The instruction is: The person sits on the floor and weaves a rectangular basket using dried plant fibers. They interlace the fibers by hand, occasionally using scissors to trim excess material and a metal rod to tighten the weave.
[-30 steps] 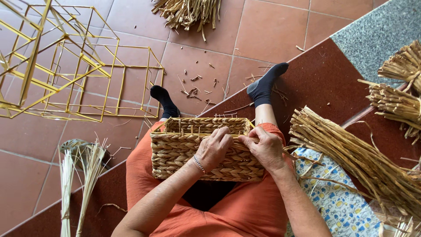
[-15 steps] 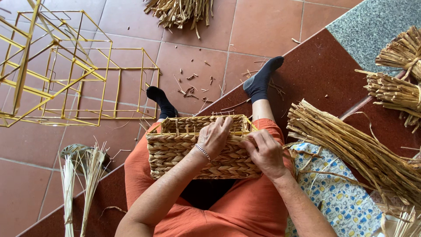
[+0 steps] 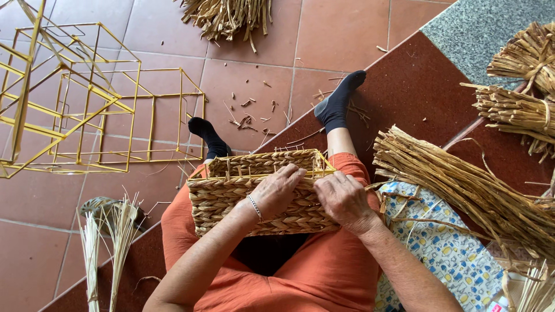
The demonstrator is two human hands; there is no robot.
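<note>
Now; left hand, right hand: one woven basket; socks: two

one head-worn view looks steeply down from close above the lap, facing out past the feet over the floor.

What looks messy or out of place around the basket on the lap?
Small straw scraps lie scattered on the floor tiles beyond the woven basket. The yellow wire frames sit tilted and overlapping. Both hands, left and right, rest on the basket rim.
</note>
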